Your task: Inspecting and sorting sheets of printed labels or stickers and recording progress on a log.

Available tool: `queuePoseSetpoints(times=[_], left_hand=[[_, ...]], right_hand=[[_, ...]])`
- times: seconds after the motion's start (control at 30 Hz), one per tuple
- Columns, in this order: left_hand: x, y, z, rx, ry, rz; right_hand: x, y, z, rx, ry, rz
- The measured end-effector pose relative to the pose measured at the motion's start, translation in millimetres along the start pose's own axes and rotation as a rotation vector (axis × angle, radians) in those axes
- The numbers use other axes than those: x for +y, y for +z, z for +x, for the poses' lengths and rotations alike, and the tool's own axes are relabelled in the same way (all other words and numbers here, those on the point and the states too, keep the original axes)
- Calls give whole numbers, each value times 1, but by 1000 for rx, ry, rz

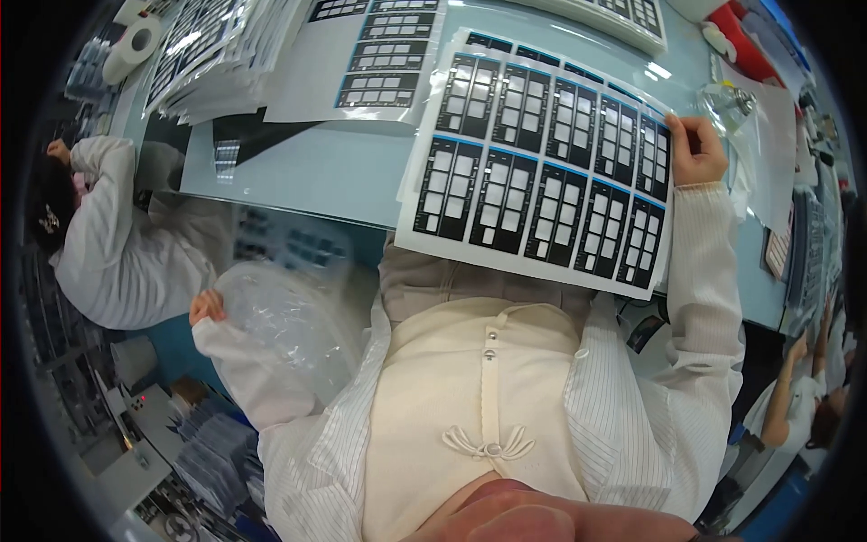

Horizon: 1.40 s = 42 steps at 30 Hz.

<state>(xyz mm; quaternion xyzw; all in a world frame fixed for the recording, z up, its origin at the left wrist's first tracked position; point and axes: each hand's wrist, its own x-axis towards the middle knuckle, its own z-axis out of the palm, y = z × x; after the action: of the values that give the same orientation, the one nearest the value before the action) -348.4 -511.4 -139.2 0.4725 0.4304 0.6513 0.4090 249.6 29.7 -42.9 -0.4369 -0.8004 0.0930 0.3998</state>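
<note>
A white sheet [533, 163] printed with black panels, blue bars and rows of pale windows lies over more such sheets, its near edge reaching past the table edge toward my lap. My right hand [699, 152] is closed at the sheet's right edge, fingers curled against it. Down at the left, beside a bin lined with clear plastic [289, 321], my left hand [208, 307] is held low with its fingers curled. Whatever it holds, if anything, I cannot make out.
Stacked printed sheets [212, 59] fill the table's far left, with another sheet [379, 63] beside them. More sheets [623, 23] lie at the back. A white roll [134, 50] stands far left. Other people sit at the left [135, 244] and right [786, 402].
</note>
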Motion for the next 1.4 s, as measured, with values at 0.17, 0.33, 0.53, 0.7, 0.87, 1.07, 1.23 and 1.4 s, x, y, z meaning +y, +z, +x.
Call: queuePoseSetpoints(times=[0.17, 0.33, 0.53, 0.7, 0.87, 1.07, 1.23, 1.4], left_hand=[[-8, 5, -29, 213, -49, -11], [-45, 25, -7, 203, -128, 17], [-98, 61, 74, 117, -212, 21], [-124, 100, 125, 70, -282, 61], [-124, 139, 168, 49, -357, 143], [-103, 181, 199, 40, -475, 269], [-80, 213, 214, 53, -580, 384], [-54, 241, 221, 81, -696, 509]], right_hand=[[12, -5, 0, -20, 187, 200], [24, 10, -1, 7, 273, 411], [34, 7, 12, 31, 433, 486], [26, -22, 21, 141, 542, 559], [52, -81, 26, 319, 240, -22], [106, -116, 2, 61, 319, -339], [129, -124, -4, -3, 168, -338], [84, -136, -1, 231, 136, -306]])
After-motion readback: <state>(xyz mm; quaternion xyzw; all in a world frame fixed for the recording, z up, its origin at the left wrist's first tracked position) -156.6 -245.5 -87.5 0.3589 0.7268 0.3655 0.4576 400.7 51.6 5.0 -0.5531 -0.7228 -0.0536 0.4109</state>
